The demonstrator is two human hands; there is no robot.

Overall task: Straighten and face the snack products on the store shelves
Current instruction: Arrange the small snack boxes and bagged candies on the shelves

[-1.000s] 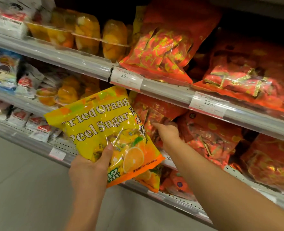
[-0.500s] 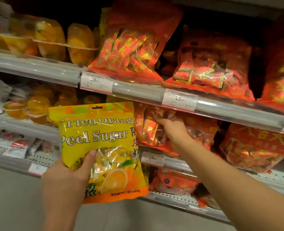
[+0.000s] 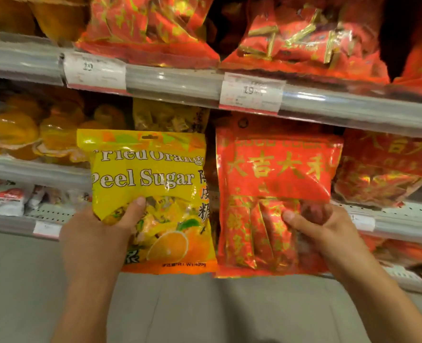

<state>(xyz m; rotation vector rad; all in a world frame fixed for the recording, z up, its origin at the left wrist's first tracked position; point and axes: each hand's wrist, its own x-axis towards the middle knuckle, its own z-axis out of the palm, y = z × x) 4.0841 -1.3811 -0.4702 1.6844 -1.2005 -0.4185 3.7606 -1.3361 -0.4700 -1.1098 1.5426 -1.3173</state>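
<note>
Yellow orange-peel bag (image 3: 150, 194) gripped in left hand (image 3: 98, 241), red bag (image 3: 274, 201) pinched in right hand (image 3: 321, 233); both off middle shelf edge (image 3: 390, 225), unplaced; facing barely begun.

Glossy plastic yellow bag (image 3: 147, 179) (red bag (image 3: 276, 184) foil-shiny).

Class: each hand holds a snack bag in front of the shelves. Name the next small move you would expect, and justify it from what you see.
Probably set the yellow orange-peel bag, held by the left hand, back upright in front of the matching yellow bag on the middle shelf. The right hand grips the red bag, so both are off the shelf.
</note>
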